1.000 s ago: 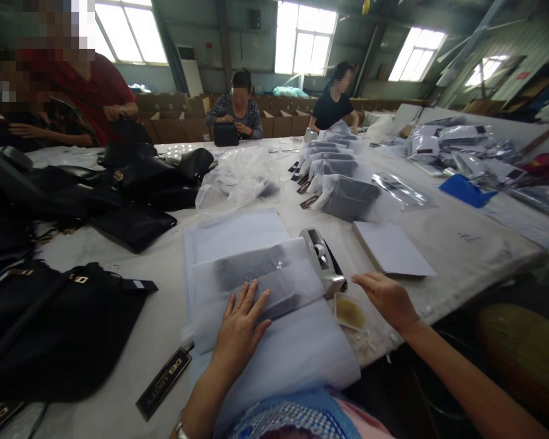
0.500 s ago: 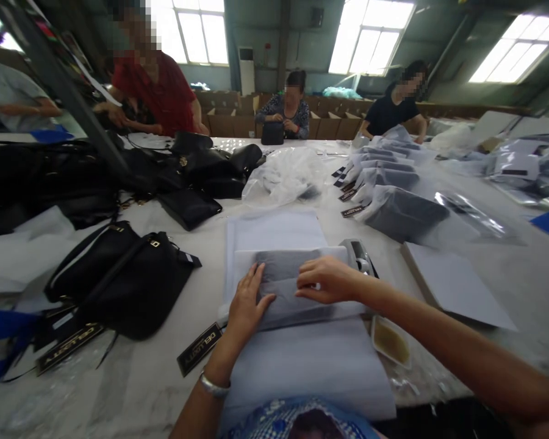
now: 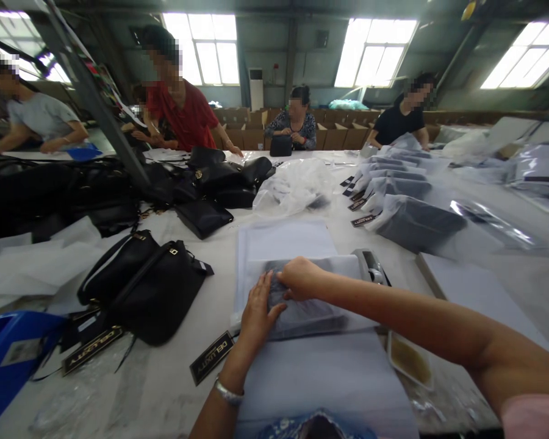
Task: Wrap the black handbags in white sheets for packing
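A dark bag wrapped in translucent white tissue paper point(image 3: 311, 314) lies flat on white sheets in front of me. My left hand point(image 3: 258, 311) rests on its left end, palm down with fingers stretched out. Beside the left fingertips, my right hand point(image 3: 299, 279) is closed with curled fingers against the tissue; what it pinches, if anything, is hidden. A black DELUXITY tag point(image 3: 213, 356) sticks out at the left of the wrapped bag. Under and behind the bag are white paper sheets point(image 3: 286, 238). A grey tape dispenser point(image 3: 370, 266) stands at its right end.
Black handbags point(image 3: 160, 292) lie at left, near a blue bin point(image 3: 18, 366). Several tissue-wrapped bags point(image 3: 416, 219) line the right side, by a stack of white sheets point(image 3: 480, 299). A shallow dish point(image 3: 409, 360) sits near my right forearm. Co-workers point(image 3: 178, 116) are across the table.
My right hand has moved left across the tissue, up to my left fingertips. My left hand stays on the wrapped bag. The view has shifted slightly; a co-worker in red reaches toward the table.
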Tool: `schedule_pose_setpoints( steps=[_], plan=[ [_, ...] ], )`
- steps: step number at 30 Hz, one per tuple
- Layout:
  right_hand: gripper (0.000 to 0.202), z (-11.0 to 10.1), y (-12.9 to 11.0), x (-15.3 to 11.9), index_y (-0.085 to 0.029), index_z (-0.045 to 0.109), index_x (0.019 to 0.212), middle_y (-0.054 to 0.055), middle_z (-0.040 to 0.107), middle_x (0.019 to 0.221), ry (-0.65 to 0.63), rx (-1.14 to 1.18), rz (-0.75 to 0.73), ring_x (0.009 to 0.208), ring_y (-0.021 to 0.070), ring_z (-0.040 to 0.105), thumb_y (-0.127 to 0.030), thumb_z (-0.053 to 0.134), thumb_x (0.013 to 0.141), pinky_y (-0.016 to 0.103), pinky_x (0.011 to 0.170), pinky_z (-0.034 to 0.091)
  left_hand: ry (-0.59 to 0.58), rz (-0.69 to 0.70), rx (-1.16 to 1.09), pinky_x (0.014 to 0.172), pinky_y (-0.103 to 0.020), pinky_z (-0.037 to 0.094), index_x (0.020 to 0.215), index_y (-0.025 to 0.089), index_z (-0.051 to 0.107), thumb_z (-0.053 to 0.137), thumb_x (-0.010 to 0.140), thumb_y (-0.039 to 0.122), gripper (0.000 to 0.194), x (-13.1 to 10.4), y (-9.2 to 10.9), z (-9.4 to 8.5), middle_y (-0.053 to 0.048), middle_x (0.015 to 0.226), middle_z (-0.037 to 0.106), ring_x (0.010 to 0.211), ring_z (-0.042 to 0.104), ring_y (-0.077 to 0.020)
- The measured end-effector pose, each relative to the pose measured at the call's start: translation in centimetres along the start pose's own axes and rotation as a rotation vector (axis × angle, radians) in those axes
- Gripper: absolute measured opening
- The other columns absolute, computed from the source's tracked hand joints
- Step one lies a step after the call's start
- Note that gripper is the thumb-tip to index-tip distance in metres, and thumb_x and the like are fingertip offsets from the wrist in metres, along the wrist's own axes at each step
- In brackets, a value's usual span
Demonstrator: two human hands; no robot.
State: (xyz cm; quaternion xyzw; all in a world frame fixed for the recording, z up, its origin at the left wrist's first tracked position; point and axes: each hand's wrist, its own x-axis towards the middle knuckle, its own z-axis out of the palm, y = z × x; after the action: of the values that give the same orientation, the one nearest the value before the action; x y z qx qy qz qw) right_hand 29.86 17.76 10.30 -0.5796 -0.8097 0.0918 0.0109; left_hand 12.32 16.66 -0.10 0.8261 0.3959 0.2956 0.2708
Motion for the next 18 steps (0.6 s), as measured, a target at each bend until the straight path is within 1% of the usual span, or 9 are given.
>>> schedule_pose_setpoints(
  steps=[3, 5, 6, 8, 10, 12, 14, 16, 18],
  plan=[
    [0.070, -1.1, 0.9, -0.1, -0.011, 0.067, 0.105, 0.018, 0.073, 0.082, -0.034, -0.119, 0.082, 0.079, 0.0354, 0.070, -0.052, 0.091, 0.054, 0.040, 0.072, 0.051, -0.016, 0.006, -0.001, 0.113, -0.051, 0.036, 0.152, 0.024, 0.025, 0.065, 0.086, 0.024, 0.077, 0.0, 0.2, -0.2, -0.014, 0.156, 0.035, 0.143, 0.033, -0.0295],
    [0.075, -1.9, 1.9, -0.5, -0.012, 0.065, 0.106, 0.018, 0.073, 0.085, -0.026, -0.152, 0.137, 0.081, 0.0350, 0.070, -0.064, 0.085, 0.056, 0.037, 0.072, 0.051, -0.022, -0.008, 0.000, 0.112, -0.052, 0.037, 0.152, 0.023, 0.027, 0.065, 0.086, 0.024, 0.076, 0.0, 0.3, -0.3, -0.015, 0.155, 0.036, 0.143, 0.034, -0.0305],
    [0.071, -2.2, 2.5, -0.9, -0.013, 0.064, 0.106, 0.017, 0.073, 0.086, -0.008, -0.153, 0.167, 0.083, 0.0338, 0.070, -0.067, 0.081, 0.062, 0.036, 0.072, 0.050, -0.024, -0.015, 0.002, 0.112, -0.052, 0.037, 0.152, 0.022, 0.028, 0.065, 0.087, 0.024, 0.075, 0.1, 0.3, -0.4, -0.016, 0.155, 0.037, 0.142, 0.035, -0.0307],
    [0.053, -2.6, 3.4, -2.2, -0.015, 0.064, 0.106, 0.016, 0.073, 0.092, 0.060, -0.134, 0.234, 0.086, 0.0310, 0.070, -0.060, 0.071, 0.079, 0.034, 0.073, 0.050, -0.031, -0.023, 0.014, 0.113, -0.052, 0.037, 0.151, 0.022, 0.029, 0.064, 0.087, 0.024, 0.073, 0.2, 0.4, -0.7, -0.016, 0.154, 0.038, 0.141, 0.037, -0.0304],
    [0.032, -2.6, 3.9, -4.4, -0.016, 0.063, 0.111, 0.016, 0.072, 0.102, 0.133, -0.125, 0.288, 0.092, 0.0283, 0.069, -0.043, 0.057, 0.095, 0.035, 0.077, 0.050, -0.033, -0.016, 0.047, 0.113, -0.051, 0.037, 0.151, 0.021, 0.029, 0.064, 0.087, 0.025, 0.073, 0.3, 0.8, -1.0, -0.016, 0.153, 0.039, 0.141, 0.038, -0.0300],
    [0.028, -1.9, 3.7, -7.1, -0.017, 0.061, 0.118, 0.014, 0.069, 0.115, 0.209, -0.088, 0.264, 0.104, 0.0253, 0.066, -0.035, 0.050, 0.099, 0.035, 0.087, 0.049, 0.004, 0.020, 0.122, 0.113, -0.049, 0.037, 0.150, 0.018, 0.032, 0.062, 0.089, 0.025, 0.069, 0.3, 1.5, -1.4, -0.017, 0.154, 0.038, 0.142, 0.036, -0.0296],
    [0.038, -0.4, 3.0, -10.0, -0.019, 0.059, 0.127, 0.013, 0.063, 0.129, 0.279, -0.004, 0.132, 0.120, 0.0251, 0.057, -0.040, 0.057, 0.096, 0.039, 0.103, 0.042, 0.064, 0.110, 0.227, 0.114, -0.049, 0.036, 0.148, 0.019, 0.037, 0.054, 0.093, 0.024, 0.057, 0.1, 2.6, -1.4, -0.015, 0.155, 0.036, 0.144, 0.032, -0.0286],
    [0.066, 1.8, 2.2, -12.4, -0.019, 0.051, 0.139, 0.014, 0.048, 0.146, 0.293, 0.077, -0.010, 0.137, 0.0311, 0.040, -0.049, 0.071, 0.084, 0.050, 0.115, 0.027, 0.072, 0.239, 0.328, 0.115, -0.051, 0.034, 0.146, 0.021, 0.041, 0.047, 0.098, 0.025, 0.049, -0.2, 3.6, -0.9, -0.012, 0.156, 0.036, 0.145, 0.030, -0.0275],
    [0.096, 4.4, 1.7, -13.8, -0.020, 0.039, 0.149, 0.015, 0.030, 0.157, 0.241, 0.097, -0.043, 0.145, 0.0364, 0.022, -0.055, 0.080, 0.070, 0.057, 0.118, 0.018, 0.007, 0.348, 0.410, 0.115, -0.054, 0.032, 0.148, 0.022, 0.040, 0.046, 0.099, 0.031, 0.050, -0.4, 4.0, 0.0, -0.011, 0.155, 0.037, 0.145, 0.030, -0.0283]
  ],
)
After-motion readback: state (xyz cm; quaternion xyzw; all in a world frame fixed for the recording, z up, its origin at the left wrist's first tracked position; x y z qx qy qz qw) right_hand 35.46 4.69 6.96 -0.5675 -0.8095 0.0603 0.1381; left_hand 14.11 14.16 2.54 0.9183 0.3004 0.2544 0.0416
